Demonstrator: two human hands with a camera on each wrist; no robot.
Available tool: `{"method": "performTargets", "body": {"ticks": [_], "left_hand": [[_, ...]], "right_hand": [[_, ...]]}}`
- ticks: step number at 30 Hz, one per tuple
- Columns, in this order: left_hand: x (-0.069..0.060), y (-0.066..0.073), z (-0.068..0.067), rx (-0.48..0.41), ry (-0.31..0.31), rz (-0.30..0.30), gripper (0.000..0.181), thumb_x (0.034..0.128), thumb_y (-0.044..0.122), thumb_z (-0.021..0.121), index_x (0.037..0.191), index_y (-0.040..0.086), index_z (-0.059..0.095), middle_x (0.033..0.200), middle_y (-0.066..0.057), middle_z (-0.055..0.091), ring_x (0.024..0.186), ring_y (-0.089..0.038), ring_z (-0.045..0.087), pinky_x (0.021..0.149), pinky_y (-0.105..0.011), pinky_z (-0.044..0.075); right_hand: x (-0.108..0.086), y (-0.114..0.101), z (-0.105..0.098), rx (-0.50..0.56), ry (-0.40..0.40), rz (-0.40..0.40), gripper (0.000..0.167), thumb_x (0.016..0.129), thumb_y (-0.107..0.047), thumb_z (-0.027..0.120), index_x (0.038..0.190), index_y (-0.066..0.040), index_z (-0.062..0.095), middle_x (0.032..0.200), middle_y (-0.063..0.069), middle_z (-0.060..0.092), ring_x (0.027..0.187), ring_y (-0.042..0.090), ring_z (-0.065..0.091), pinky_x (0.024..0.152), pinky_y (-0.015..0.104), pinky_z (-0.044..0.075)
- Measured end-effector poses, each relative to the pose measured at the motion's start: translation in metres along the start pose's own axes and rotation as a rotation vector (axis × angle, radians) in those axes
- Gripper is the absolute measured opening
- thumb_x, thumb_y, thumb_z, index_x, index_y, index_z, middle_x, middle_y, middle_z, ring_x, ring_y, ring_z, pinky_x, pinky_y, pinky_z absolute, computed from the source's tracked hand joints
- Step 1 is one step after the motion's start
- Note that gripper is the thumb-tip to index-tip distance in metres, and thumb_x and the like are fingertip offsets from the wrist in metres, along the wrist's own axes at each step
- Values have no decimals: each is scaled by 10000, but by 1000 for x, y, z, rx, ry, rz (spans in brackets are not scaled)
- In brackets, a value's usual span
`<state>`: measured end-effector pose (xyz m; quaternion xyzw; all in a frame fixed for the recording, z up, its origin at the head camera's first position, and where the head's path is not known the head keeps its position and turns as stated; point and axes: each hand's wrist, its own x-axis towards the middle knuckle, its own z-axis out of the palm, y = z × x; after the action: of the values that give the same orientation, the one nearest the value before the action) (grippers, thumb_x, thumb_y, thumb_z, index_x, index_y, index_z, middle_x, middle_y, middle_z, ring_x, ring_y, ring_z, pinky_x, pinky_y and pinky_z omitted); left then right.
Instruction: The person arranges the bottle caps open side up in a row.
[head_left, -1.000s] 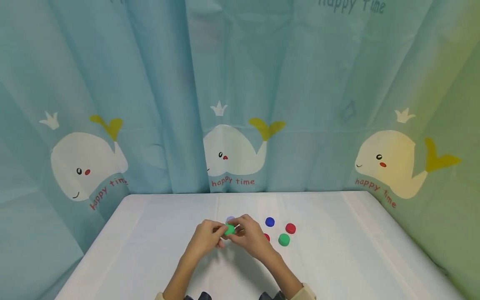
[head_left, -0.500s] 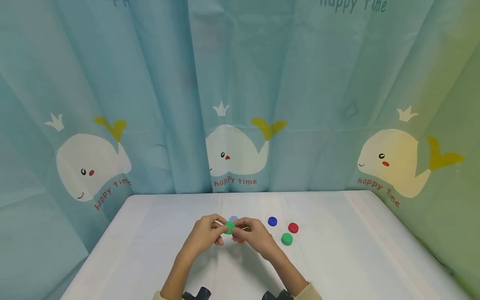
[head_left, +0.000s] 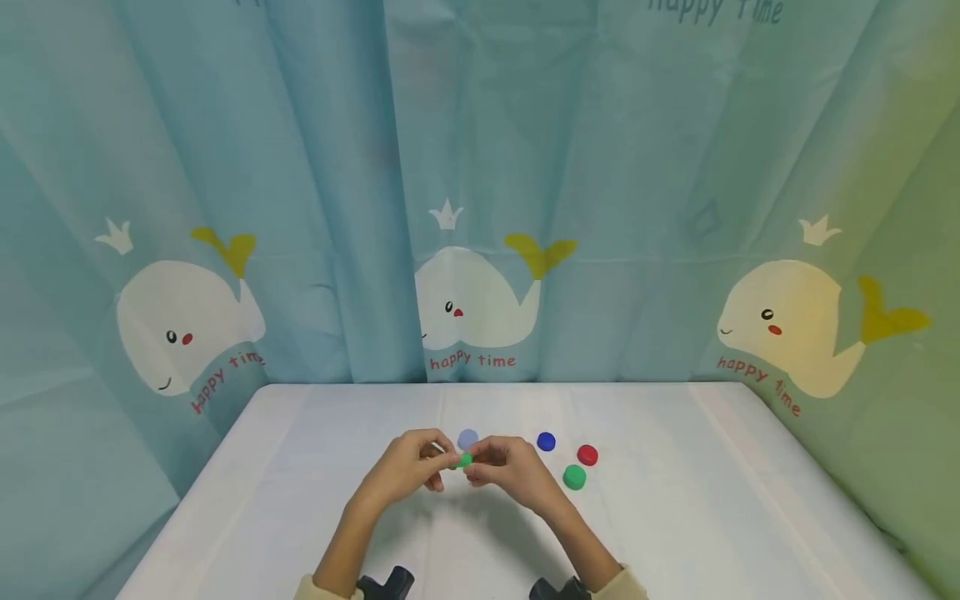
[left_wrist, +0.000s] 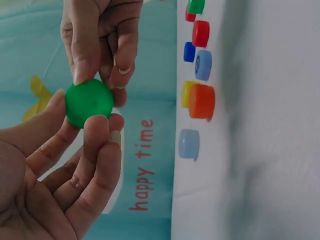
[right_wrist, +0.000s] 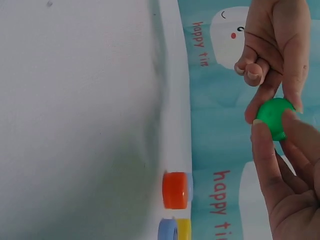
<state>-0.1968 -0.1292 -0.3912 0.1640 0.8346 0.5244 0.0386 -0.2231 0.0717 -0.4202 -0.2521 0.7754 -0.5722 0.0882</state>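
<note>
Both hands hold one small green bottle cap [head_left: 465,459] between them, raised above the table. My left hand [head_left: 408,467] pinches its left side with thumb and fingers, while my right hand [head_left: 517,471] grips the other side. The left wrist view shows the round green face of the cap [left_wrist: 90,103] turned to the camera, with the left thumb and fingertips around its lower edge. From the right wrist, the same cap [right_wrist: 275,118] sits between the fingertips of both hands. In the head view the hands partly cover it.
On the white table [head_left: 660,533] lie a light blue cap [head_left: 468,438], a blue cap [head_left: 546,442], a red cap [head_left: 587,455] and another green cap [head_left: 574,477]. Orange [left_wrist: 201,101] and yellow [left_wrist: 187,94] caps show from the left wrist. A whale-print curtain [head_left: 630,317] hangs behind.
The held green cap has tilted, showing less of its face to the head camera. The hands stay close together with small finger shifts. The orange cap below the right hand is now covered.
</note>
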Motion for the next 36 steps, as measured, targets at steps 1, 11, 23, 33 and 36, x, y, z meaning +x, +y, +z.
{"method": "performTargets", "body": {"ticks": [1, 11, 23, 33, 36], "left_hand": [[0, 0, -1, 4, -8, 0, 210, 878, 263, 674, 891, 57, 638, 804, -60, 677, 570, -271, 627, 571, -308, 516], [-3, -10, -1, 40, -79, 16, 406, 837, 237, 722, 1132, -29, 637, 992, -127, 689, 682, -261, 676, 670, -339, 534], [-8, -17, 7, 184, -97, 76, 246, 815, 216, 742, 976, 31, 718, 909, -26, 701, 786, -162, 650, 676, -307, 522], [-17, -22, 10, 226, -133, 76, 205, 805, 164, 750, 945, 23, 702, 807, 60, 631, 690, -82, 542, 591, -228, 453], [-22, -26, 12, 225, -139, 69, 222, 788, 157, 764, 941, 15, 690, 795, 69, 615, 672, -70, 520, 577, -220, 448]], "right_hand": [[0, 0, 0, -17, -2, -5, 202, 859, -168, 700, 1007, -32, 683, 875, 64, 697, 769, 150, 672, 696, 266, 533], [-3, -1, 2, -165, -17, -36, 310, 839, -217, 724, 1078, -23, 687, 951, 10, 679, 831, 107, 646, 716, 231, 519], [-5, -2, 5, -297, -160, -17, 310, 812, -74, 731, 1098, 25, 665, 953, -12, 670, 814, 52, 627, 709, 177, 499], [-9, -2, 13, -355, -185, -2, 248, 756, -100, 789, 963, -20, 678, 750, -96, 618, 680, 11, 571, 641, 162, 488], [-11, 0, 16, -374, -219, 1, 255, 751, -88, 790, 957, -37, 649, 739, -99, 598, 674, 6, 563, 634, 160, 486]]}}
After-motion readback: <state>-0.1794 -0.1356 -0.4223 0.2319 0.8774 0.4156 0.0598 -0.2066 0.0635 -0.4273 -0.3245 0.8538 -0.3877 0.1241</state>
